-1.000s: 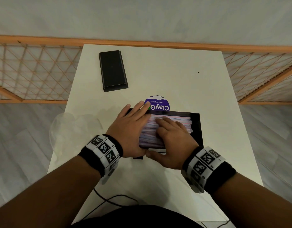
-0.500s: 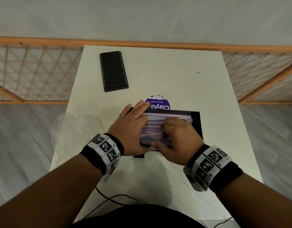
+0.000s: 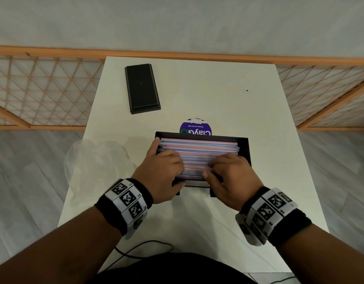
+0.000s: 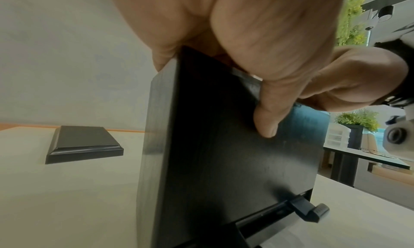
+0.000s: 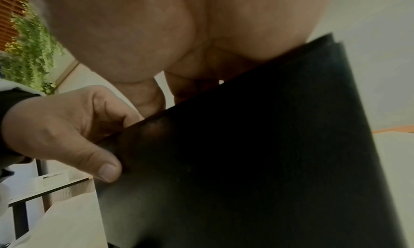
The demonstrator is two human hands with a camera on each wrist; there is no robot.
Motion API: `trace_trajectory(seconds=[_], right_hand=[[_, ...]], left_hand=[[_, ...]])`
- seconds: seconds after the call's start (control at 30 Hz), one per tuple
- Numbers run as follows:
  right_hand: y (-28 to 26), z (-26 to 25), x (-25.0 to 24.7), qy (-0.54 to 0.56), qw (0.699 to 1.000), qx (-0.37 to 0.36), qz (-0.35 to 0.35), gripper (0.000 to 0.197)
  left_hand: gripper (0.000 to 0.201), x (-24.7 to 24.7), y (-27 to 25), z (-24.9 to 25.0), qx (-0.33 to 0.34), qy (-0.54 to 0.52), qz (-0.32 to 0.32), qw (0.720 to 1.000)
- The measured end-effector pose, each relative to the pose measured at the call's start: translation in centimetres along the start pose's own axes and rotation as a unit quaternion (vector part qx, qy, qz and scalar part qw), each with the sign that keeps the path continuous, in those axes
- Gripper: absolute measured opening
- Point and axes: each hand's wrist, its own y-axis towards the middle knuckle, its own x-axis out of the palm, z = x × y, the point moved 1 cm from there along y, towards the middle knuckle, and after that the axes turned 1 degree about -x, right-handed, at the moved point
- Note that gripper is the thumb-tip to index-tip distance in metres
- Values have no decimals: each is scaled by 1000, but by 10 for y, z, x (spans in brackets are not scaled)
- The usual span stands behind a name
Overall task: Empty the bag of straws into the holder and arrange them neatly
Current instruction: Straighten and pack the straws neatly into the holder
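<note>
Your emptying looks done: the striped straws [image 3: 199,154] lie lengthwise inside the black straw holder [image 3: 244,146], which stands on the white tabletop [image 3: 218,89], and the clear plastic bag [image 3: 95,160] lies slack to the left of the holder with no straws that I can make out in it. What remains, as far as I can judge, is the tidying, since the straw ends at the holder's right side stop short of its end wall and sit a little uneven. Your left hand [image 3: 164,171] covers the holder's near left corner, its fingers curled down onto the straws with one fingertip reaching along the left ends, and the left wrist view shows the thumb pressed on the holder's outer front wall. Your right hand [image 3: 230,175] sits at the near right, fingers bent onto the top of the straws and the thumb hooked over the front edge. Compared with half a second ago, your left fingers have gone from stretched flat across the holder's left end to curled, and both hands have drawn toward the holder's near edge, leaving more of the straws uncovered. The black lid [image 3: 142,88] lies well beyond the holder, to its left.
</note>
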Motion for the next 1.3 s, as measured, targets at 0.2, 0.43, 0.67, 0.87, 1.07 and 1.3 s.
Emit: trace_trajectory(seconds=[0.2, 0.43, 0.67, 0.87, 1.07, 1.3], right_hand=[[-5, -8, 1, -19, 1000, -6, -19, 43], [10, -14, 2, -107, 976, 58, -180, 95], [17, -15, -1, -100, 978, 56, -177, 101], [22, -13, 1, -72, 977, 54, -193, 106], [21, -10, -1, -45, 986, 44, -155, 102], [6, 3, -22, 1, 997, 74, 27, 61]], left_hand=[[58, -4, 2, -2, -69, 1, -18, 997], [79, -12, 4, -7, -115, 148, -124, 975], [66, -6, 4, -7, -84, 108, -59, 989], [34, -1, 0, -1, 42, 49, 20, 998], [26, 2, -1, -2, 42, 23, 54, 997], [31, -16, 2, -8, -147, -168, 184, 957]])
